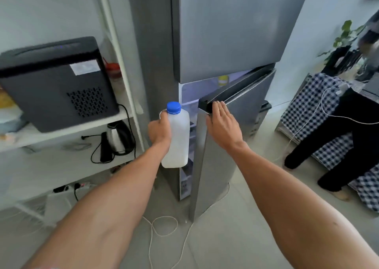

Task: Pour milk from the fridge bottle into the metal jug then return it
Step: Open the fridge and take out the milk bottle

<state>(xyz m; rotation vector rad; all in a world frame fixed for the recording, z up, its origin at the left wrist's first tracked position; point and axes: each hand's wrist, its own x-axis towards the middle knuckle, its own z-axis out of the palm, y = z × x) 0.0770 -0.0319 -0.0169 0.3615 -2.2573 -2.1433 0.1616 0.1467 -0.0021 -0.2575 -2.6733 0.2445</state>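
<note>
The milk bottle (178, 137) hangs upright just below frame centre, white plastic w/ a blue cap (173, 107), in front of the narrow gap into the fridge's lit interior. The left hand (160, 130) is wrapped around the bottle's handle side at its 9 o'clock, fingers closed tight on it, thumb side up near the neck; bottle base is free in the air, not resting on anything.

At the bottle's 3 o'clock, just beside it, the right hand (222, 123) lies flat and wide, fingers straight and together, palm on the top corner of the lower fridge door (217, 162). Fingertips touch the door's dark top edge; nothing is gripped. That door stands partly open, swung toward the camera. The upper door (227, 28), at 12 o'clock, is closed.

Inside, at 1 o'clock from the bottle, a yellowish container (223, 80) shows on a shelf; too blurred to id.

Out at 9 o'clock, a white shelf unit (67, 131) carries a black appliance (55, 81), w/ a steel kettle (118, 138) on the level below. A white cable (164, 225) loops on the floor at 6 o'clock. At 3 o'clock, another person's dark-trousered legs (328, 145) stand by a checked cloth (303, 104).
</note>
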